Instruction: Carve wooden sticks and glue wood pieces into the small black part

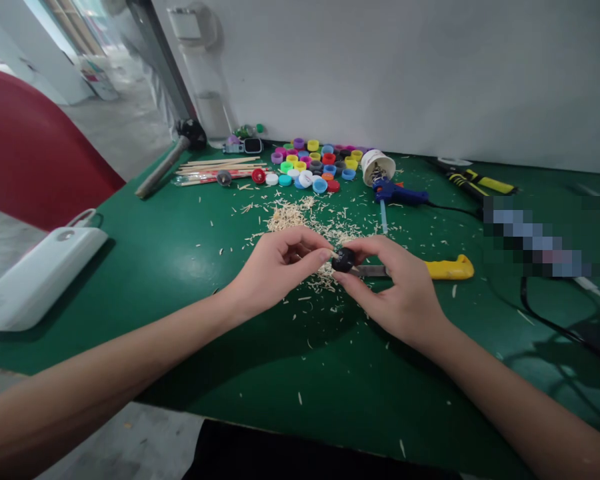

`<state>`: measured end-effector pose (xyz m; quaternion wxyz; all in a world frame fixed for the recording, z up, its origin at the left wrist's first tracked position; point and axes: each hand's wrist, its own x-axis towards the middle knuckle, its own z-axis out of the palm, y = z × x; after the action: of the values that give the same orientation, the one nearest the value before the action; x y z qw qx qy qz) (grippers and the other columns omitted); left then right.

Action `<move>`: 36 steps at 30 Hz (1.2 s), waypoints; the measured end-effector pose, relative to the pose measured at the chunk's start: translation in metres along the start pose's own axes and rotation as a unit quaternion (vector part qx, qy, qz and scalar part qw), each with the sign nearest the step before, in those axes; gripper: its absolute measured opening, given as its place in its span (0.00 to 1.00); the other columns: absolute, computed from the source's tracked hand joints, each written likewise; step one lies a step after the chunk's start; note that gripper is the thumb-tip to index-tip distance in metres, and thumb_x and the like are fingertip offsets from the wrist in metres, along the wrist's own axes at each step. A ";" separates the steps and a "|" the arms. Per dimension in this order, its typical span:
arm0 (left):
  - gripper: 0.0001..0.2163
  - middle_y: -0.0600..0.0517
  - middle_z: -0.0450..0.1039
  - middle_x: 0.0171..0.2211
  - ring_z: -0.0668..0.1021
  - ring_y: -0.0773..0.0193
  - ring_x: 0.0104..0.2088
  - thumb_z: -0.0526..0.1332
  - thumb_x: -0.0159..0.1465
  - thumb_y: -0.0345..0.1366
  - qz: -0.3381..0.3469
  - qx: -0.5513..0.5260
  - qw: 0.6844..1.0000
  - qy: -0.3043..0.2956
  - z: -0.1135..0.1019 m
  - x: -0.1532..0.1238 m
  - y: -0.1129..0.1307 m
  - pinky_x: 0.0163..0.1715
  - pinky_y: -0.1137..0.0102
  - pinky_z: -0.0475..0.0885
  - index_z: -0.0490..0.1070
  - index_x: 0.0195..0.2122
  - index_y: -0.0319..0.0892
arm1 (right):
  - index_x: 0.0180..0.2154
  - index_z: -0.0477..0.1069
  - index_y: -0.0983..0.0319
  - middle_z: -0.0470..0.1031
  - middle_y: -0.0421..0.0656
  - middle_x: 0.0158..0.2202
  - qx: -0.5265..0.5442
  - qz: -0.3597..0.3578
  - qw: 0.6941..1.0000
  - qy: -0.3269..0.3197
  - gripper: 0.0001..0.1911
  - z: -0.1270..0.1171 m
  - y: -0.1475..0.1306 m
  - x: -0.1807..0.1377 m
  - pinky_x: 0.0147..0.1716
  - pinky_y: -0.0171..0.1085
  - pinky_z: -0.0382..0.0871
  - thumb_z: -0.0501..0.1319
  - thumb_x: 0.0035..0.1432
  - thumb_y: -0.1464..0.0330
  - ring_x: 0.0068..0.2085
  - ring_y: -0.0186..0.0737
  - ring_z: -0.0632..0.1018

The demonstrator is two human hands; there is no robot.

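Observation:
Between my two hands, above the table, is a black bottle cap with a short thin wooden stick through it. My right hand grips the cap between thumb and fingers. My left hand pinches the end of the stick at the cap's left side; the fingers hide most of it. Beneath and behind my hands lies a pile of pale wood shavings. A knife with a yellow handle rests on the table behind my right hand, its blade partly covered by that hand.
Many coloured bottle caps lie at the back, beside wooden sticks. Right of them are a tipped white cup, a blue glue gun and yellow-black pliers. A hammer and a white power bank lie left.

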<state>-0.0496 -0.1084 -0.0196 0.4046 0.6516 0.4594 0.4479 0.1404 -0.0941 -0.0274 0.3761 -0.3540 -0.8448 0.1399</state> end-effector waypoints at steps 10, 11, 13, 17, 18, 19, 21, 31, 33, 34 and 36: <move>0.05 0.52 0.74 0.31 0.74 0.71 0.29 0.61 0.62 0.36 -0.001 0.013 1.000 0.000 0.000 -0.001 -0.002 0.27 0.76 0.69 0.73 0.34 0.41 | 0.42 0.67 0.60 0.74 0.44 0.36 0.004 0.016 1.000 -0.007 0.12 0.000 -0.001 0.000 0.32 0.40 0.72 0.61 0.56 0.63 0.35 0.39 0.75; 0.05 0.52 0.74 0.31 0.74 0.71 0.29 0.61 0.62 0.36 0.000 0.014 1.000 0.000 0.000 -0.001 -0.002 0.27 0.76 0.69 0.73 0.34 0.41 | 0.42 0.68 0.60 0.74 0.43 0.35 0.003 0.017 1.000 -0.007 0.12 0.000 -0.001 0.000 0.32 0.40 0.72 0.61 0.56 0.63 0.35 0.39 0.75; 0.05 0.52 0.74 0.31 0.74 0.71 0.29 0.61 0.62 0.36 0.000 0.016 1.000 -0.002 0.000 -0.001 -0.001 0.28 0.76 0.70 0.74 0.34 0.41 | 0.42 0.68 0.60 0.74 0.43 0.35 0.005 0.016 1.000 -0.006 0.12 0.000 -0.001 0.000 0.32 0.39 0.72 0.61 0.56 0.63 0.35 0.38 0.75; 0.05 0.52 0.74 0.31 0.74 0.71 0.29 0.61 0.61 0.35 0.000 0.015 1.000 -0.005 -0.001 -0.001 -0.001 0.28 0.76 0.70 0.73 0.34 0.41 | 0.42 0.68 0.61 0.74 0.43 0.35 0.011 0.014 1.000 -0.010 0.12 -0.001 -0.001 0.000 0.32 0.38 0.72 0.62 0.56 0.64 0.35 0.37 0.75; 0.05 0.52 0.74 0.31 0.74 0.70 0.29 0.61 0.61 0.36 0.000 0.014 1.000 -0.005 -0.001 -0.001 -0.002 0.28 0.76 0.70 0.73 0.34 0.41 | 0.42 0.68 0.61 0.74 0.43 0.35 0.011 0.014 1.000 -0.011 0.12 -0.001 -0.002 0.000 0.32 0.37 0.72 0.62 0.56 0.64 0.35 0.37 0.75; 0.05 0.52 0.74 0.31 0.74 0.70 0.30 0.61 0.61 0.36 -0.001 0.014 1.000 -0.007 0.000 -0.001 -0.002 0.29 0.75 0.70 0.73 0.34 0.41 | 0.42 0.68 0.61 0.74 0.43 0.35 0.012 0.013 1.000 -0.011 0.12 -0.001 -0.002 0.000 0.32 0.37 0.72 0.62 0.56 0.64 0.35 0.37 0.75; 0.05 0.52 0.74 0.31 0.74 0.70 0.30 0.61 0.61 0.36 -0.003 0.011 1.000 -0.012 0.000 -0.001 -0.002 0.29 0.75 0.70 0.73 0.34 0.41 | 0.42 0.68 0.61 0.74 0.43 0.35 0.015 0.016 1.000 -0.011 0.12 -0.001 -0.002 0.000 0.31 0.37 0.72 0.62 0.56 0.64 0.35 0.37 0.75; 0.04 0.53 0.74 0.30 0.73 0.72 0.28 0.61 0.62 0.35 0.018 0.022 1.000 -0.003 -0.001 -0.001 0.003 0.27 0.77 0.69 0.74 0.33 0.41 | 0.42 0.68 0.61 0.74 0.44 0.35 0.014 0.018 1.000 -0.010 0.13 -0.001 -0.003 0.001 0.32 0.38 0.73 0.61 0.56 0.63 0.35 0.38 0.75; 0.04 0.53 0.74 0.30 0.73 0.72 0.28 0.61 0.62 0.35 0.019 0.021 1.000 0.003 -0.001 -0.001 0.002 0.27 0.77 0.69 0.74 0.33 0.41 | 0.42 0.68 0.61 0.74 0.44 0.36 0.010 0.021 1.000 -0.010 0.13 -0.001 -0.003 0.001 0.32 0.38 0.73 0.61 0.56 0.63 0.35 0.38 0.75; 0.04 0.53 0.74 0.30 0.73 0.71 0.29 0.61 0.61 0.35 0.019 0.019 1.000 0.006 -0.001 -0.001 0.002 0.27 0.76 0.69 0.74 0.33 0.41 | 0.42 0.68 0.61 0.74 0.44 0.35 0.009 0.023 1.000 -0.011 0.13 -0.001 -0.003 0.001 0.32 0.39 0.72 0.61 0.56 0.63 0.35 0.38 0.75; 0.04 0.53 0.74 0.30 0.74 0.71 0.29 0.61 0.61 0.35 0.018 0.012 1.000 0.008 -0.002 -0.001 0.001 0.27 0.76 0.70 0.74 0.34 0.41 | 0.42 0.68 0.61 0.74 0.44 0.35 0.007 0.025 1.000 -0.010 0.13 -0.001 -0.003 0.001 0.32 0.39 0.72 0.61 0.56 0.62 0.35 0.38 0.75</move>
<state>-0.0511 -0.1094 -0.0187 0.3849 0.6608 0.4567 0.4545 0.1395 -0.0954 -0.0244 0.3664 -0.3712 -0.8383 0.1589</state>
